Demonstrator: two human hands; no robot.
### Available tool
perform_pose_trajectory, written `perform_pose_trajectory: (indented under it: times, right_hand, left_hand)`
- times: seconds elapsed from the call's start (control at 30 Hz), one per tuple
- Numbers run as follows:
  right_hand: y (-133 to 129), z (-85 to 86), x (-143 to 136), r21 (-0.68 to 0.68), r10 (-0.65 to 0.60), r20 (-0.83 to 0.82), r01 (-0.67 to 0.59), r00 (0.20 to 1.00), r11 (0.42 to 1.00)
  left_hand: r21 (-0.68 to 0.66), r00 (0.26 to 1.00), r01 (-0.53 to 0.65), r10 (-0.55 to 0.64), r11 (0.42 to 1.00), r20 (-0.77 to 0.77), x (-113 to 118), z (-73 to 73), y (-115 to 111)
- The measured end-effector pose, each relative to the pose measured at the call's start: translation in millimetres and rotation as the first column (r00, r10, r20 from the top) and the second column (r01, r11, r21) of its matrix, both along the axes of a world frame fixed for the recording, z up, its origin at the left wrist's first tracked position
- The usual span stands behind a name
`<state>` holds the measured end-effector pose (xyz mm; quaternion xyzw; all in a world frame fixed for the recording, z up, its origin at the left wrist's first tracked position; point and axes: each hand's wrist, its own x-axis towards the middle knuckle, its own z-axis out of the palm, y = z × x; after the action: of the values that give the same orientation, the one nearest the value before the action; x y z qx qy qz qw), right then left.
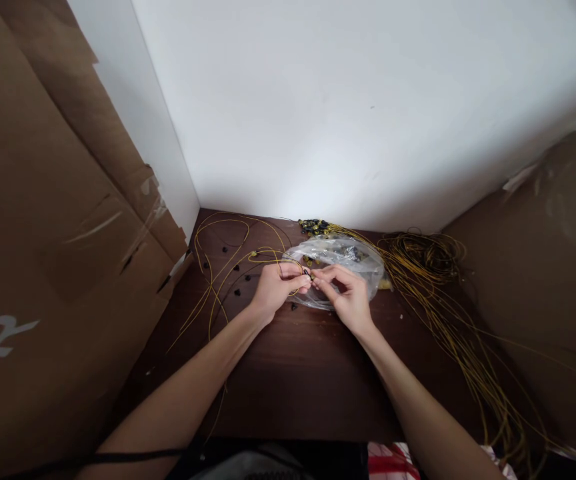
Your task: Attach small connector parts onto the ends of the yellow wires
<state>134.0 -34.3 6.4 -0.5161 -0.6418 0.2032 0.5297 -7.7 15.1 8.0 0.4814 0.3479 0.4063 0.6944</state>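
Note:
Both of my hands meet above the front of a clear plastic bag (371,267) on the dark brown table. My left hand (281,288) is closed in a pinch on a thin yellow cord (211,288), whose loops spread out to the left. Fingertips of my right hand (345,293) pinch a small dark piece (307,273) at the cord, almost touching the left fingertips. Its exact shape is too small to tell. Small black and yellow parts show in and around the bag.
Behind the bag lies a cluster of black and yellow pieces (314,227). A long bundle of yellow cords (438,310) runs down the right side, with a coil (423,257) at the back. Several black bits (237,292) dot the table's left. Cardboard (58,233) stands at both sides, a white wall (318,120) behind.

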Motion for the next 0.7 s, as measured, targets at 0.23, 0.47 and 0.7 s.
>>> perform_pose_trajectory:
  times: [0.23, 0.47, 0.7]
  right_hand:
    - [0.4, 4.3, 3.8, -0.018, -0.035, -0.024, 0.034, 0.999, 0.999]
    - [1.1, 4.4, 6.1, -0.036, -0.01, 0.021, 0.011, 1.0, 0.999]
    - [0.9, -0.2, 2.9, -0.029, -0.019, 0.02, 0.019, 1.0, 0.999]
  left_hand:
    - [0.033, 0.997, 0.054, -0.056, 0.998, 0.06, 1.9, -6.5, 3.0]
    - [0.031, 0.997, -0.062, 0.061, 0.998, 0.036, 6.8, -3.8, -2.9]
    - [0.03, 0.994, -0.107, 0.106, 0.994, 0.031, 9.1, -6.4, -5.2]
